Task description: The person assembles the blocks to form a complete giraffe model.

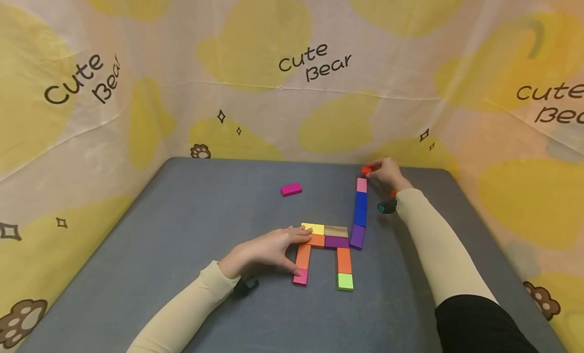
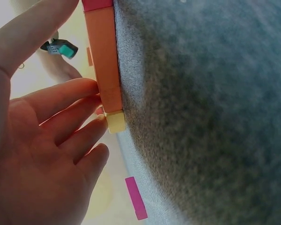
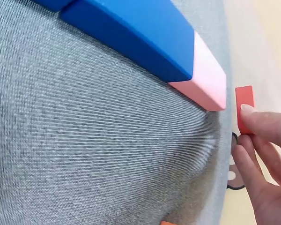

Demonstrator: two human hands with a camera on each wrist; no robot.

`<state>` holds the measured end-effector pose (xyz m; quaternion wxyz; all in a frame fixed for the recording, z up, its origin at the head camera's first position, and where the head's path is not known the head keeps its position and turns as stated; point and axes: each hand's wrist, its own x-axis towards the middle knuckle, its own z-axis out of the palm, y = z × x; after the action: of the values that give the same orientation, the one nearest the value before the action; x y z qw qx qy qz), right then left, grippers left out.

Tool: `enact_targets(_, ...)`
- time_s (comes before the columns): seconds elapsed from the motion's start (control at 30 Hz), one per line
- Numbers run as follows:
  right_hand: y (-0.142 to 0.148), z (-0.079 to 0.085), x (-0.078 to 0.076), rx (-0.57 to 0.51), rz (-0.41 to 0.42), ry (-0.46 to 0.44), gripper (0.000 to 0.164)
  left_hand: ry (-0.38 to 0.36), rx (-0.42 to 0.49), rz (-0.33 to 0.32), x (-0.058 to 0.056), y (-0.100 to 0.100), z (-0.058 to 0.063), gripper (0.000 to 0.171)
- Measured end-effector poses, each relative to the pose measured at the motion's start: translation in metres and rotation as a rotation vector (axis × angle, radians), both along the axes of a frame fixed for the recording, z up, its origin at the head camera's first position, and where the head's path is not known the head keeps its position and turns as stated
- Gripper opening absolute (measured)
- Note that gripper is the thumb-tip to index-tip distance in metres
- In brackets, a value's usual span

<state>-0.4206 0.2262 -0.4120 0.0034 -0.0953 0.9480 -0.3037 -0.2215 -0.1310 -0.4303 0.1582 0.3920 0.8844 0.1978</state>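
My right hand (image 1: 388,173) pinches a red block (image 3: 244,105) between thumb and fingers, just beyond the pale pink block (image 1: 362,185) at the far end of a column. Two blue blocks (image 1: 361,208) and a purple block (image 1: 357,237) continue that column toward me. My left hand (image 1: 268,249) rests with extended fingers along the left side of a flat block figure. Its fingertips are at the yellow block (image 1: 314,229) and the orange block (image 1: 317,241); the thumb lies by the bright pink block (image 1: 300,277) below the left orange leg (image 1: 303,256).
A wood-coloured block (image 1: 335,232) and a dark purple block (image 1: 336,242) form the figure's right side. Below are an orange leg (image 1: 344,260) and a lime-green block (image 1: 345,282). A magenta block (image 1: 291,189) lies apart on the grey table (image 1: 219,201). Patterned cloth (image 1: 255,48) stands behind.
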Motion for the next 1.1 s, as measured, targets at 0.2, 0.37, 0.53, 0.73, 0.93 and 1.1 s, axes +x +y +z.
enact_targets(0.2, -0.0016, -0.0006, 0.0047, -0.002, -0.003, -0.056, 0.040, -0.007, 0.003, 0.005, 0.0006, 0.0006, 0.0008, 0.082)
enact_targets(0.37, -0.0020, -0.0014, 0.0066, -0.028, 0.006, -0.098, 0.038, -0.006, 0.002, 0.004, 0.0005, 0.0008, 0.0015, 0.083)
enact_targets(0.53, -0.0002, -0.0051, 0.0049, -0.027, 0.040, -0.114, 0.037, -0.022, -0.001, 0.010, 0.0004, 0.0010, 0.0025, 0.083)
enact_targets(0.73, -0.0008, -0.0084, 0.0026, -0.018, 0.067, -0.110, 0.038, -0.026, -0.006, 0.012, 0.0001, 0.0004, 0.0023, 0.082)
enact_targets(0.93, -0.0017, -0.0080, 0.0035, -0.021, 0.062, -0.135, 0.038, -0.015, 0.001, 0.007, -0.0008, -0.0004, 0.0016, 0.082)
enact_targets(1.1, -0.0010, -0.0076, 0.0045, -0.031, 0.067, -0.143, 0.039, -0.017, -0.007, 0.010, -0.0014, -0.0001, -0.0003, 0.083)
